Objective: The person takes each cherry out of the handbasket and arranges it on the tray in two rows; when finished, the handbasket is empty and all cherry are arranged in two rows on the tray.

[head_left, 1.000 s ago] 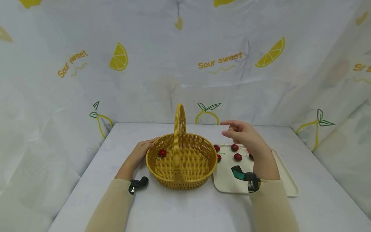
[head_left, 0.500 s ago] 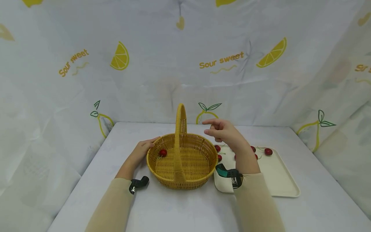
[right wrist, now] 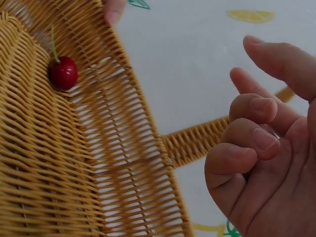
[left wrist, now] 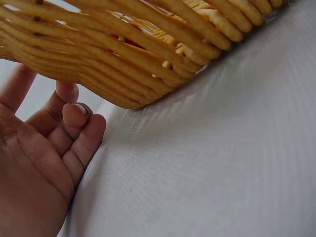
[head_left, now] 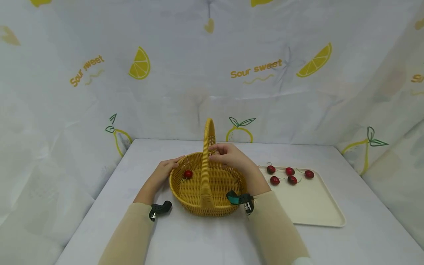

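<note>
A yellow wicker basket (head_left: 218,210) with a tall arched handle stands mid-table, one red cherry (head_left: 187,174) lying inside at its left. My left hand (head_left: 162,173) holds the basket's left rim, its lower fingers curled beside the wall in the left wrist view. Over the basket's right half is my right hand (head_left: 232,158), fingertips right by the handle (head_left: 206,176). In the right wrist view its thumb and index finger (right wrist: 256,84) are apart, the other fingers loosely bent, and nothing shows between them. A short stem rises from the cherry (right wrist: 64,73) in that view.
To the right of the basket lies a cream tray (head_left: 318,209), with several stemmed cherries (head_left: 275,180) along its far side. My right forearm covers the tray's left part. Behind the white table (head_left: 198,243) hangs a lemon-print cloth (head_left: 185,103).
My right hand has moved left, from above the tray to over the basket by its handle. The left hand has stayed at the rim. The whole head view has shifted slightly.
</note>
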Tool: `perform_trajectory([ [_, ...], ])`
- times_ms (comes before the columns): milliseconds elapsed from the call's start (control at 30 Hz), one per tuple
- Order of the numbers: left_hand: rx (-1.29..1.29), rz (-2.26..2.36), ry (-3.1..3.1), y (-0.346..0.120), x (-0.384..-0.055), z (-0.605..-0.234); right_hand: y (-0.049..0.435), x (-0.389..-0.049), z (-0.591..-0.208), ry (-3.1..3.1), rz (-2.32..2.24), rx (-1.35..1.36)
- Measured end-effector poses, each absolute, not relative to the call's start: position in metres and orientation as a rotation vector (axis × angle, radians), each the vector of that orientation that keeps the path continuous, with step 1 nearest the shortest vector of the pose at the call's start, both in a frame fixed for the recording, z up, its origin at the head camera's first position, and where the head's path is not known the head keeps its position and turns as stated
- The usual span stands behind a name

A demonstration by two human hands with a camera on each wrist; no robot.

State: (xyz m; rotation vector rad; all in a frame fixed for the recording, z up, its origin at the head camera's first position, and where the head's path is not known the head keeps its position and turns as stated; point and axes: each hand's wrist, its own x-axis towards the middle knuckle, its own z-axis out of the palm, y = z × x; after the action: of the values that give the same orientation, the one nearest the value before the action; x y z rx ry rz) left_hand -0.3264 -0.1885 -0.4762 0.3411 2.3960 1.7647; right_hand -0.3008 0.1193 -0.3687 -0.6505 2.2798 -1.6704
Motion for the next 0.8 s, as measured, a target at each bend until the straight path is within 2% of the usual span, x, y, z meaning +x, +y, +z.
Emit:
perform_trajectory([
  [333,0.359,1.790,2.363,-0.190,-0.329,-0.479,0.079,-0.318,-0.377,2.307,-1.467,-0.627],
  [800,0.339,1.777,2.383,-0.190,-0.327,-0.477,0.054,-0.333,-0.398,2.375,-1.121,-0.643],
])
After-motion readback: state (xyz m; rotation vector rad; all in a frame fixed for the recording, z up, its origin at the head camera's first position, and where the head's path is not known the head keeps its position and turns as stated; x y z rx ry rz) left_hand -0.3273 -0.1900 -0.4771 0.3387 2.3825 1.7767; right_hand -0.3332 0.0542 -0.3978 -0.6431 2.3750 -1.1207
